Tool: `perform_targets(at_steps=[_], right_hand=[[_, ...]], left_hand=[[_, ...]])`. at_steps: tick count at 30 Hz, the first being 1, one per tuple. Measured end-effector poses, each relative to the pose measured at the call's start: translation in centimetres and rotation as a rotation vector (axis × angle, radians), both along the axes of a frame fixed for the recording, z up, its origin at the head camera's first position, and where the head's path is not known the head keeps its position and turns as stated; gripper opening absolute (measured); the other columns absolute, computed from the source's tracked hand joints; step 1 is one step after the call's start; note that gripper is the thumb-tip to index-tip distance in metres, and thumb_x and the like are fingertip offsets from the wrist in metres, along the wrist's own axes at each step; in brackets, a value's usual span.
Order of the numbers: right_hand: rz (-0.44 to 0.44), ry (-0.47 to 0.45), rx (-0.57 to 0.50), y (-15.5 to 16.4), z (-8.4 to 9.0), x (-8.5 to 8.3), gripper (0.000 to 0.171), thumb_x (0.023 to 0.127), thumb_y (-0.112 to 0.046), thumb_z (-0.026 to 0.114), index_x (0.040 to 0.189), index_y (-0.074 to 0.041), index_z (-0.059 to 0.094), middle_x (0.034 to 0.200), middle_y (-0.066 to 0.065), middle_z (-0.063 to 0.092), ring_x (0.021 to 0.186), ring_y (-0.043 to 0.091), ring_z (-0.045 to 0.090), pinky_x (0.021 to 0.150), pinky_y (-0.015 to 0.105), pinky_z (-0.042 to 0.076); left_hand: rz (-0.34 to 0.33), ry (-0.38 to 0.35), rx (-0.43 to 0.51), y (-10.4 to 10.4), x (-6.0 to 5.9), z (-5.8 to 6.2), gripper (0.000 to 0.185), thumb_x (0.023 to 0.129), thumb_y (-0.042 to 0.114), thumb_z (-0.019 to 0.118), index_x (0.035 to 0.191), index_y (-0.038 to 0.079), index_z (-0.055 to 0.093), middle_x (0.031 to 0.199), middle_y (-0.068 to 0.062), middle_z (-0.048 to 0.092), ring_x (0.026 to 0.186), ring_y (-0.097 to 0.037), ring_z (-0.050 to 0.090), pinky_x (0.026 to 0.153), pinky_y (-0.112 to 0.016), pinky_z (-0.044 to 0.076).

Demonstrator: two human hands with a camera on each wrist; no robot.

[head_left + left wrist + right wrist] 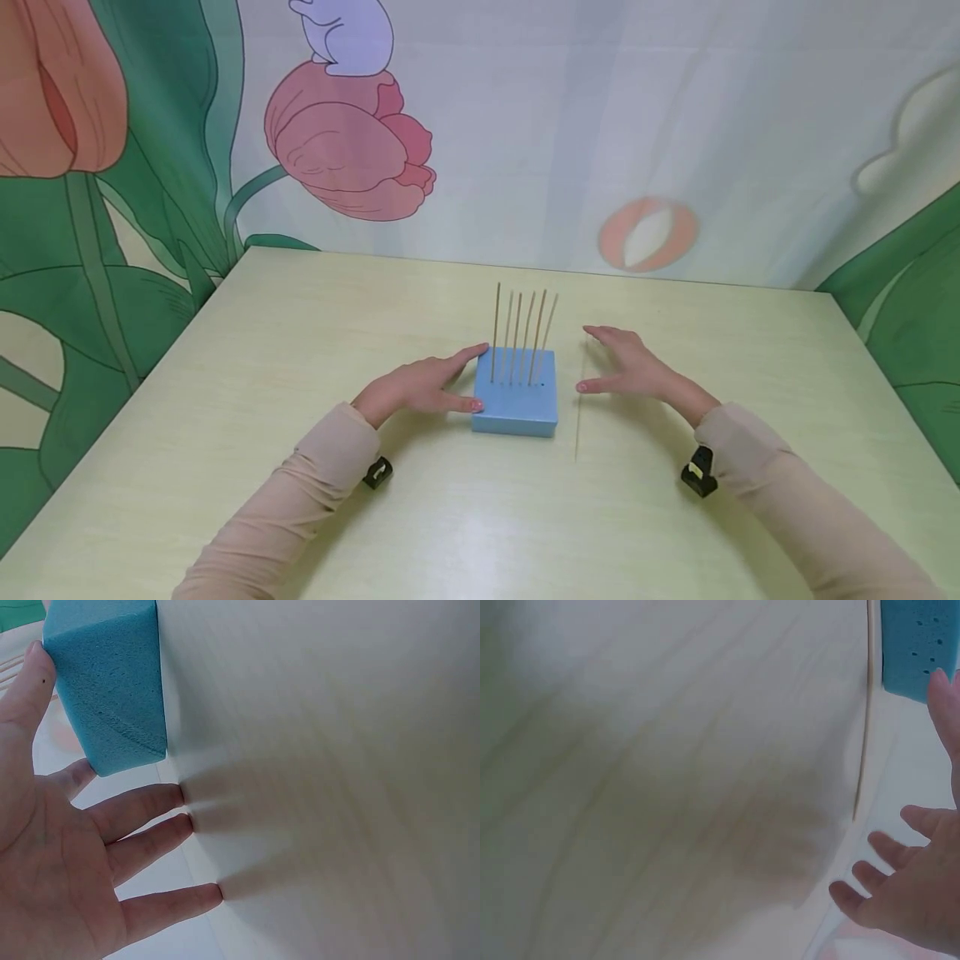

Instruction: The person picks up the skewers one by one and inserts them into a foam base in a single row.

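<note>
Both hands are down on the surface (300,500) now, and going left to right: my left hand (420,387) sits against the left side of the blue foam block (516,400), fingers straight and relaxed, thumb and forefinger touching its near and far left corners, gripping nothing. That block stands mid-surface with a row of thin wooden sticks (521,337) upright in its top. Just to its right, one loose stick (579,408) lies flat on the surface, running towards me. Further right, my right hand (633,371) hovers spread and released, just beside that stick, holding nothing; whether the fingertips touch the stick I cannot tell. To do this well, I reckon the left hand should keep the block braced so it cannot slide or tip, while the right pinches the flat stick near one end rather than scraping at its middle. The left wrist view shows what the head view cannot: my open palm (52,855) and the block's grainy side (112,690), with the other fingertips resting on the surface. From the right wrist I get the spare holes in the block's top (922,645) and the loose stick (864,735) lying apart from it.
</note>
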State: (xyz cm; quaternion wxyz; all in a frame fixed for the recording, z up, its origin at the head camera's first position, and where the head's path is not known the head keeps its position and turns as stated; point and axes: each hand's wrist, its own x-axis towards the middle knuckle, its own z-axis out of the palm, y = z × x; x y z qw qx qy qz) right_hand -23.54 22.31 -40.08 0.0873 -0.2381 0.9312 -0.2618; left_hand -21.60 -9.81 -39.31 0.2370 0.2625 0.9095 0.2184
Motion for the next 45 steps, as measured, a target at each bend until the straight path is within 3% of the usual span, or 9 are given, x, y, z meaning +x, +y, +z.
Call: perform_targets(at_steps=[5, 10, 20, 33, 45], right_hand=[[-0.085, -0.081, 0.127, 0.0, -0.3, -0.6, 0.099, 0.073, -0.053, 0.068, 0.144, -0.005, 0.018, 0.144, 0.028, 0.011, 0.128, 0.05, 0.007, 0.089, 0.071, 0.015], [-0.156, -0.123, 0.216, 0.1, -0.4, -1.4, 0.108, 0.068, -0.064, 0.066, 0.146, -0.009, 0.014, 0.147, 0.027, 0.001, 0.13, 0.048, -0.003, 0.09, 0.07, 0.011], [-0.155, -0.176, 0.318, -0.1, -0.9, -1.7, 0.115, 0.066, -0.072, 0.061, 0.146, -0.007, 0.008, 0.146, 0.029, -0.005, 0.129, 0.052, -0.006, 0.088, 0.075, 0.006], [-0.157, -0.13, 0.308, -0.3, -1.0, -1.7, 0.107, 0.068, -0.065, 0.065, 0.146, -0.009, 0.017, 0.145, 0.03, 0.001, 0.128, 0.053, 0.0, 0.088, 0.073, 0.012], [-0.191, -0.091, 0.212, -0.3, -0.9, -1.5, 0.103, 0.063, -0.054, 0.076, 0.136, -0.004, 0.023, 0.141, 0.025, 0.013, 0.127, 0.049, 0.007, 0.088, 0.068, 0.018]], left_hand=[[-0.004, 0.0, 0.01, 0.0, 0.1, 0.1, 0.088, 0.081, 0.053, 0.06, 0.147, 0.03, 0.006, 0.143, -0.015, 0.032, 0.127, -0.029, 0.036, 0.101, -0.045, 0.03], [-0.015, 0.006, 0.005, 0.0, 0.1, 0.1, 0.088, 0.082, 0.053, 0.059, 0.147, 0.028, 0.006, 0.143, -0.015, 0.032, 0.128, -0.028, 0.035, 0.101, -0.044, 0.029], [-0.017, 0.01, 0.001, 0.1, 0.1, 0.3, 0.088, 0.082, 0.051, 0.06, 0.148, 0.026, 0.006, 0.142, -0.016, 0.034, 0.127, -0.029, 0.036, 0.101, -0.044, 0.03], [-0.025, 0.012, -0.007, 0.0, 0.1, 0.1, 0.088, 0.083, 0.052, 0.059, 0.148, 0.026, 0.005, 0.142, -0.016, 0.033, 0.128, -0.028, 0.036, 0.1, -0.043, 0.031], [-0.025, 0.02, -0.005, 0.0, 0.2, 0.3, 0.088, 0.083, 0.051, 0.059, 0.148, 0.025, 0.006, 0.144, -0.014, 0.031, 0.129, -0.028, 0.034, 0.102, -0.043, 0.029]])
